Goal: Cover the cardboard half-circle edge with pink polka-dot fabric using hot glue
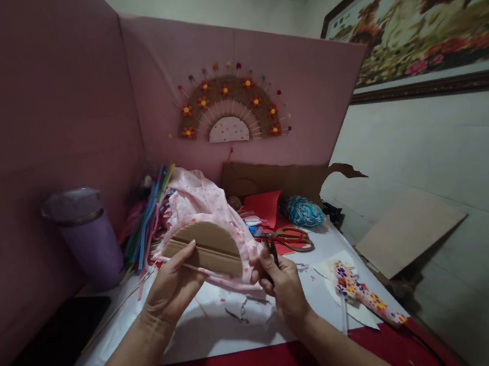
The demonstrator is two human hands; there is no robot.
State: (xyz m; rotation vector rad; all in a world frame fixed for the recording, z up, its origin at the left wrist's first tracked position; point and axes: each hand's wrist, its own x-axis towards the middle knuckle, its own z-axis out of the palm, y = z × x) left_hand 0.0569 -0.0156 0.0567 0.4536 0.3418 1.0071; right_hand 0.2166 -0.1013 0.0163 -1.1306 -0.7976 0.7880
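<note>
My left hand grips a half-round piece of brown cardboard, thumb across its face. Pink dotted fabric lies behind the cardboard, its edge showing around the curve and along the bottom. Close to the cardboard's right end, my right hand is closed around a small dark tool, which looks like black-handled scissors; its blades are mostly hidden by the fingers and the fabric edge. Whether it is cutting the cloth, I cannot tell.
Behind the hands lie red-handled scissors, blue yarn and red paper. A flowered glue gun rests at right. Pipe cleaners and a purple bin stand at left. A decorated cardboard fan hangs on the pink panel.
</note>
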